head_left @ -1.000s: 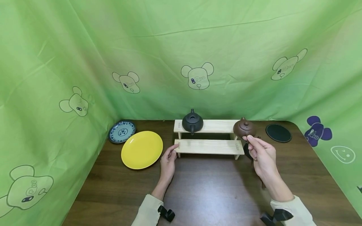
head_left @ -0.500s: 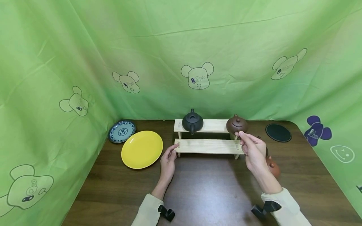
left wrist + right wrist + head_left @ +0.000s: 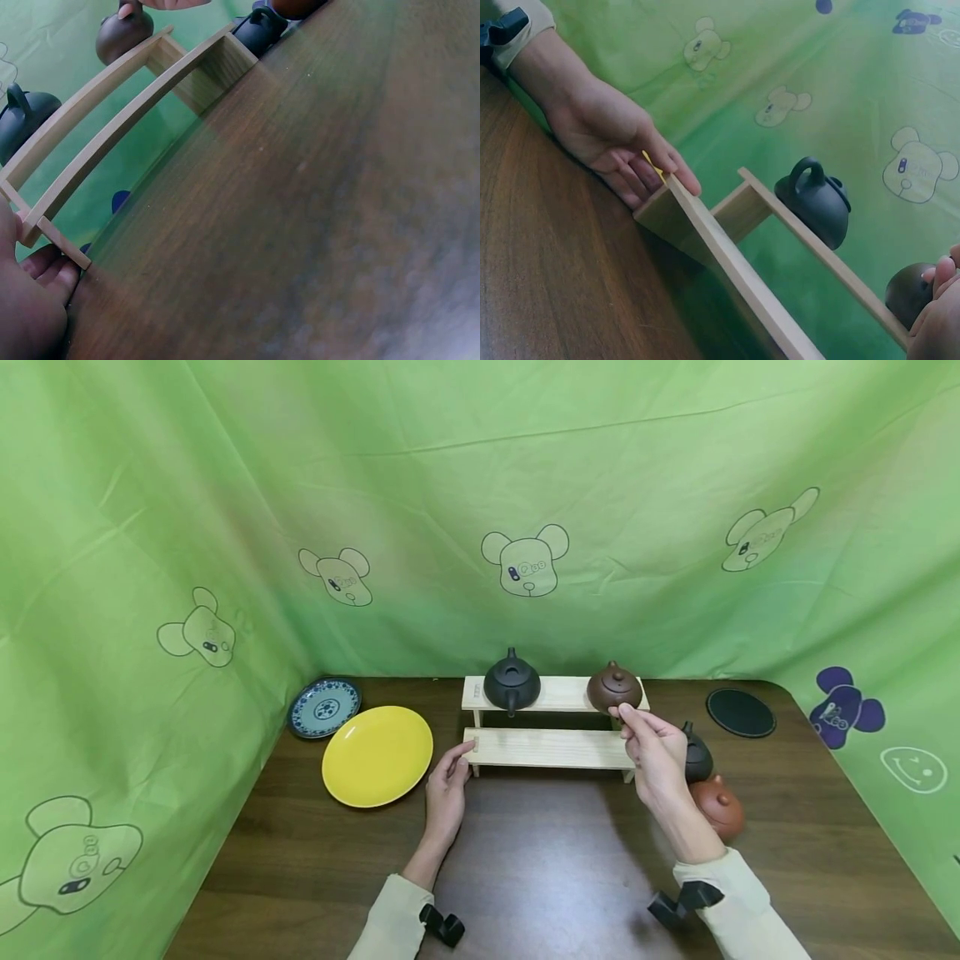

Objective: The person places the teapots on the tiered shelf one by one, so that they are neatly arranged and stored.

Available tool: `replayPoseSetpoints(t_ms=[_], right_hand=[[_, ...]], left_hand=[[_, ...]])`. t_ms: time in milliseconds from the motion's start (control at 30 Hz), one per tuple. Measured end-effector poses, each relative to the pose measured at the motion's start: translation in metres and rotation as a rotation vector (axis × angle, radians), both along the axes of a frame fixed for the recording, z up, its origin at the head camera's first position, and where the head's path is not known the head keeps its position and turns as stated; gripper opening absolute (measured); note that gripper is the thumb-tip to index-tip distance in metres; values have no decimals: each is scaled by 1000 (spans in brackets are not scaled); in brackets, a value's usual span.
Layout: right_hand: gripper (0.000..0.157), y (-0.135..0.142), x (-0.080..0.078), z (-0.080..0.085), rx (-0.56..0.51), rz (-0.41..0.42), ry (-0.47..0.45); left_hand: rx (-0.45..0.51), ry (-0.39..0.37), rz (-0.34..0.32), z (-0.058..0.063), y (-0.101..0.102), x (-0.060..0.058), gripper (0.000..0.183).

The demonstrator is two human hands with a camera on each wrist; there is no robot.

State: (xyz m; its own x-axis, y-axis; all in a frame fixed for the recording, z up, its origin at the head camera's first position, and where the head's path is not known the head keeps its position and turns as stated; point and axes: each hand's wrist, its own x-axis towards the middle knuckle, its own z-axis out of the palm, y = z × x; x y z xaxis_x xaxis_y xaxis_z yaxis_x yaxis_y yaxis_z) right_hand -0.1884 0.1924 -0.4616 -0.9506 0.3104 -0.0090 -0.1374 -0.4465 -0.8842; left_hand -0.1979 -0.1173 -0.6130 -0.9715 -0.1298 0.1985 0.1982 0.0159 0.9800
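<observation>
My right hand [image 3: 660, 756] pinches the handle of a brown teapot [image 3: 613, 685], which is upright at the right end of the rack's upper tier; whether it bears on the board I cannot tell. A two-tier wooden rack [image 3: 551, 748] stands before me. At its left end my left hand [image 3: 446, 793] grips the lower tier, one finger on top and the others curled by the leg. Toward the upper tier's left end sits a black teapot [image 3: 512, 683], its top opening uncovered. In the right wrist view the right hand partly hides the brown teapot [image 3: 909, 294].
Right of the rack stand another black teapot [image 3: 697, 758], partly behind my right hand, and a reddish-brown teapot [image 3: 717, 807]. A round black mat [image 3: 741, 713] lies farther back. At left, a yellow plate [image 3: 377, 756] lies beside a blue patterned plate [image 3: 325, 708]. Green cloth hangs behind.
My right hand has carried the brown teapot leftward and slightly lower, onto or just over the upper tier's right end. The teapots behind that hand have come into view. My left hand stays put.
</observation>
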Motion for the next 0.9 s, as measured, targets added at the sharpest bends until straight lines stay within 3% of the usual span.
replayPoseSetpoints(t_ms=[500,767,900], right_hand=[[29,-9,-11,2,-24,-11,-36],[30,-11,-13,3,-3,-3,-48],[30,-12,-14,3,6,6,-56]], left_hand=[[19,-29,-8,1,-1,0,25],[-9,4,9,-4,0,-2,26],[-3,47,11,1,1,2,26]])
